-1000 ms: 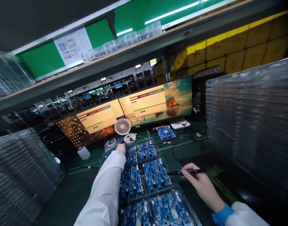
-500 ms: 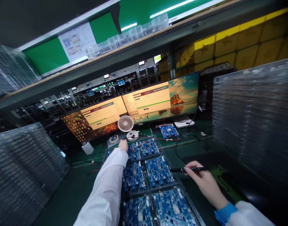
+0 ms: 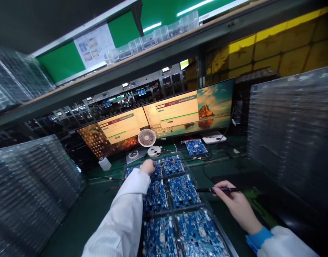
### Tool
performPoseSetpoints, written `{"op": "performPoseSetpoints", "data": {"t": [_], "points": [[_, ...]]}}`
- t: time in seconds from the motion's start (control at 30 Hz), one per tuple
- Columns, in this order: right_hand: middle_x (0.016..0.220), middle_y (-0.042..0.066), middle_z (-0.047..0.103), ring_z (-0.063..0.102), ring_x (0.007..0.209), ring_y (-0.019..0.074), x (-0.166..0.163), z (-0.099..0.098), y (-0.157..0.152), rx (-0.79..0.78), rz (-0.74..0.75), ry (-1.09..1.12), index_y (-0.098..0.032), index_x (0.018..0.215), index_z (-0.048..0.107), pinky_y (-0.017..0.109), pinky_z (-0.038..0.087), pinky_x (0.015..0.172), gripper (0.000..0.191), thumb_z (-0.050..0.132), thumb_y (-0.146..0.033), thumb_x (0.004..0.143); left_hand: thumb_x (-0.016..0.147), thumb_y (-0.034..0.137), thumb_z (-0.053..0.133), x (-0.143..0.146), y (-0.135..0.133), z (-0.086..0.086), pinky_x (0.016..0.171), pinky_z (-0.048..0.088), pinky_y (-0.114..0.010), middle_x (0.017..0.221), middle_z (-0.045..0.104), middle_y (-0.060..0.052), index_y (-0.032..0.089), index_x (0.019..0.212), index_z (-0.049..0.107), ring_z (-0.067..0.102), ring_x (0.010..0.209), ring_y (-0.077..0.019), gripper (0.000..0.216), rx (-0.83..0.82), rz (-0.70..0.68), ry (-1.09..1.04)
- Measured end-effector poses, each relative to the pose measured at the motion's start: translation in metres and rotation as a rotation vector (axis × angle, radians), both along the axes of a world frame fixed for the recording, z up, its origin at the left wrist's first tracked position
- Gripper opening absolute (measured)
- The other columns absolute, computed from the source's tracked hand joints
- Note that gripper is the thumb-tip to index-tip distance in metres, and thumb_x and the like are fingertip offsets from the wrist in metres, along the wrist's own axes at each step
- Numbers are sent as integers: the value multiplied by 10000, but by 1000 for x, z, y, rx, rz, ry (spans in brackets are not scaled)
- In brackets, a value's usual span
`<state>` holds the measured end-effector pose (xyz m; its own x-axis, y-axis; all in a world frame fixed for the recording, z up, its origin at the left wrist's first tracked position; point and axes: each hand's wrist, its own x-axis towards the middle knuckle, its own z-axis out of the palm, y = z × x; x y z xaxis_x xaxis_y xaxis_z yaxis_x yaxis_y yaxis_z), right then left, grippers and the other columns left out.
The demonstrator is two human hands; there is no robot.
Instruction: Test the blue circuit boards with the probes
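At the far left a stack of clear trays is seen, well away from both hands. Next, the left hand is stretched far out, w/ the white sleeve laid over the left side of the clear tray of blue boards. The hand rests at the tray's far left corner, on the far-left board; the fingers look curled, but what is pinched can't be told. The tray's long way runs from near the body out toward the small fan & the two screens. To the right, a black pen is pinched in the right hand, just beside the middle-right board, tip pointed left at it. So the right hand is nearer the middle boards; the left is nearer the far ones.
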<state>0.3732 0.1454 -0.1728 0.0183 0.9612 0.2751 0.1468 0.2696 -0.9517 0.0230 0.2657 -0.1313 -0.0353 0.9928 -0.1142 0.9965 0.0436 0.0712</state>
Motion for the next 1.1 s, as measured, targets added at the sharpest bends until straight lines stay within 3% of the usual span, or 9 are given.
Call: {"op": "performPoseSetpoints", "data": {"t": [0.2,0.37,0.57,0.67,0.83,0.97,1.1], "points": [[674,18,625,613,653,192,-1,1,-1,5,9,-6,-228,727,594,318,534,653,418,625,-645,708,887,285,613,-1,-1,-3,893,518,-407,954,702,-31,141,897,655,652,934,-174,151,23,5,-46],[663,16,623,609,645,189,0,0,-1,2,1,-6,-227,731,594,321,533,653,419,620,-646,713,904,181,531,2,-9,7,880,499,-364,959,702,-73,125,923,642,648,948,-183,126,83,-5,-134],[683,18,627,613,649,191,0,-1,-1,3,-12,-8,-230,732,590,328,540,669,423,623,-651,705,820,116,507,8,-65,28,643,485,-223,780,710,-14,159,866,648,657,683,-131,154,56,-90,-345],[689,17,634,620,651,193,0,-1,-2,-3,-7,-12,-232,742,592,328,543,672,416,632,-645,703,773,145,573,9,-100,32,660,473,-215,740,704,15,182,809,673,644,690,-130,112,48,-158,-422],[685,20,636,628,659,199,-1,-3,-2,-14,-1,-13,-233,739,596,322,540,657,434,637,-662,691,739,119,604,11,-128,8,764,467,-244,806,721,-11,179,807,700,641,790,-157,132,104,-162,-466],[700,26,639,628,662,205,0,-6,-1,-18,-12,-12,-233,742,599,330,540,657,440,637,-668,689,740,100,598,11,-130,-18,796,473,-259,841,721,-31,170,829,700,643,819,-169,153,155,-128,-495],[714,28,640,628,678,209,1,-9,-1,-20,-23,-18,-234,751,597,337,539,664,451,638,-679,691,752,96,585,6,-131,-32,812,479,-256,850,721,-16,187,850,691,645,818,-159,170,180,-118,-530]]}}
